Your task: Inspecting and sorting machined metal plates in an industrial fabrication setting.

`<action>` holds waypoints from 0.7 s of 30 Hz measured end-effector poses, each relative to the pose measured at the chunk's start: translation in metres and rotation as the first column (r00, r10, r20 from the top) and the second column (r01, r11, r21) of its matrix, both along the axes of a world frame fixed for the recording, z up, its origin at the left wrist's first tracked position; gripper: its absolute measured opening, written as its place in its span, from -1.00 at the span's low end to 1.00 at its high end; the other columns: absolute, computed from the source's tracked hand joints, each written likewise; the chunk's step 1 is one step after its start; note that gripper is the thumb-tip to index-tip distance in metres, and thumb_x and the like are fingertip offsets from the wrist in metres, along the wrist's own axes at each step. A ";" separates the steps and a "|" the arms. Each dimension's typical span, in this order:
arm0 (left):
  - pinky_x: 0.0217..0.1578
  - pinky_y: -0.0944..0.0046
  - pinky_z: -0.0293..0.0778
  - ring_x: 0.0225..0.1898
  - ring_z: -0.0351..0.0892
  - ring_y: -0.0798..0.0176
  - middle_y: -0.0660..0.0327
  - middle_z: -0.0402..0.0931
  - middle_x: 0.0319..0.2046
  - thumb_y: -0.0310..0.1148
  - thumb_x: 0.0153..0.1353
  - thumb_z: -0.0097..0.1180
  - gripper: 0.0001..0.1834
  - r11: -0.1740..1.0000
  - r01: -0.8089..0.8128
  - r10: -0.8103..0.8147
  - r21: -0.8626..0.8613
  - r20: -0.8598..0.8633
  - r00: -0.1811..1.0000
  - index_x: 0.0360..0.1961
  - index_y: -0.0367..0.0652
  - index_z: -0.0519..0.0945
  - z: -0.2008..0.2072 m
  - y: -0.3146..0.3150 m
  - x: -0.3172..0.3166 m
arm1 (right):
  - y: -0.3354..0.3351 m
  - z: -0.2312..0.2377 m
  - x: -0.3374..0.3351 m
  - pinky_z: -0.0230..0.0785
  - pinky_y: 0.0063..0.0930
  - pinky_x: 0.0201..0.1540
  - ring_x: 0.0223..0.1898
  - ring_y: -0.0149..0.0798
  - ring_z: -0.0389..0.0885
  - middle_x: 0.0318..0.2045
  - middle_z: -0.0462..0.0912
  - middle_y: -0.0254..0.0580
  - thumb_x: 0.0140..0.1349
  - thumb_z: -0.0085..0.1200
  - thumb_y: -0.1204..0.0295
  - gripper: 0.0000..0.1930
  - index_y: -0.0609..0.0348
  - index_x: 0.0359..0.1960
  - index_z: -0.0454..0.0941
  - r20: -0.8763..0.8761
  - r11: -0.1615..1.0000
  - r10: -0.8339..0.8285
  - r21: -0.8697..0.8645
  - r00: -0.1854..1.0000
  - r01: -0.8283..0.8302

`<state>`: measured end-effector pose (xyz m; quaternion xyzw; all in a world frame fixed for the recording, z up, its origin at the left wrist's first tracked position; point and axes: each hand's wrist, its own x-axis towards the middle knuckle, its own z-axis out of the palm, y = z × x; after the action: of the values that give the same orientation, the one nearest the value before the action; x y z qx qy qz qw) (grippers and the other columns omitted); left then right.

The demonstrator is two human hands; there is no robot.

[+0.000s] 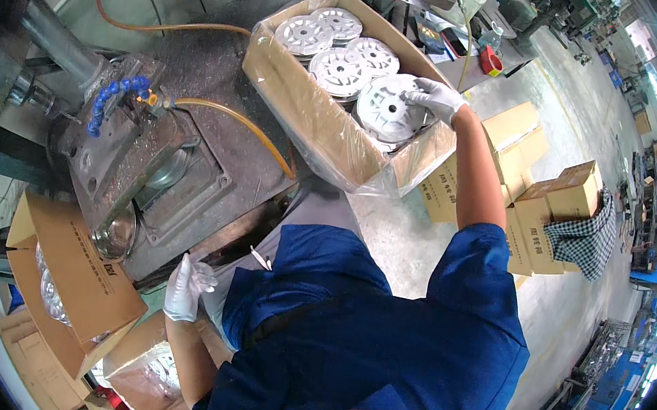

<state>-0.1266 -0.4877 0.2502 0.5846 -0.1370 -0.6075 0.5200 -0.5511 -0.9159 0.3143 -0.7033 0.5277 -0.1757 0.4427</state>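
My right hand [437, 101], in a white glove, is at the far right edge of a round silver metal casting [389, 108] with a small centre hole and slots. Its fingers lie over the casting's face, and the grip seems to be on the rim; the thumb is hidden. The piece rests on top of others in a cardboard box [285, 87] lined with clear plastic, beside stacks of similar castings [337, 71]. My left hand [188, 286], also gloved, is low beside the machine table's near edge, fingers loosely bent and apart, nothing visible in them.
On the left stands a machine with a metal table [245, 187], a blue coolant hose [123, 86] and a round part in its fixture. Open cartons [85, 274] with shiny parts stand below it. More cartons [532, 228] and a checked cloth [588, 235] are at right.
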 end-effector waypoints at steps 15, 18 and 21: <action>-0.29 0.37 0.42 -0.32 0.46 0.39 0.26 0.53 -0.34 -0.01 0.34 -0.10 -0.47 0.804 -0.586 0.467 0.101 0.503 0.727 0.02 -0.28 0.52 0.008 0.206 0.050 | -0.018 -0.039 0.059 0.41 -0.23 -0.13 -0.25 0.03 0.61 -0.32 0.64 0.01 0.05 0.11 0.17 -0.67 0.18 -0.31 0.64 -0.467 0.859 0.164 -0.365 0.869 -0.358; -0.20 0.35 0.44 -0.20 0.49 0.33 0.17 0.53 -0.16 -0.05 0.36 -0.19 -0.51 0.750 -0.641 0.390 0.164 0.673 0.628 0.08 -0.19 0.48 0.017 0.265 0.032 | 0.010 -0.009 0.083 0.41 -0.30 -0.13 -0.25 -0.11 0.61 -0.29 0.66 -0.03 0.15 0.04 0.28 -0.64 0.26 -0.08 0.52 -0.595 0.902 -0.002 -0.348 0.803 -0.256; -0.12 0.37 0.40 -0.17 0.42 0.36 0.22 0.49 -0.07 -0.07 0.31 -0.12 -0.51 0.395 -0.916 0.792 0.074 0.478 0.380 0.12 -0.17 0.46 -0.061 0.335 0.067 | -0.021 -0.022 0.037 0.41 -0.38 -0.03 -0.16 -0.25 0.58 -0.14 0.61 -0.07 0.27 -0.09 0.42 -0.65 0.31 0.06 0.42 -0.121 0.936 0.326 -0.098 0.937 -0.338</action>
<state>-0.0596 -0.1526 0.1892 0.7473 0.1987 -0.1353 0.6195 -0.5145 -0.9366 0.2923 -0.8154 0.4119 -0.0925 0.3961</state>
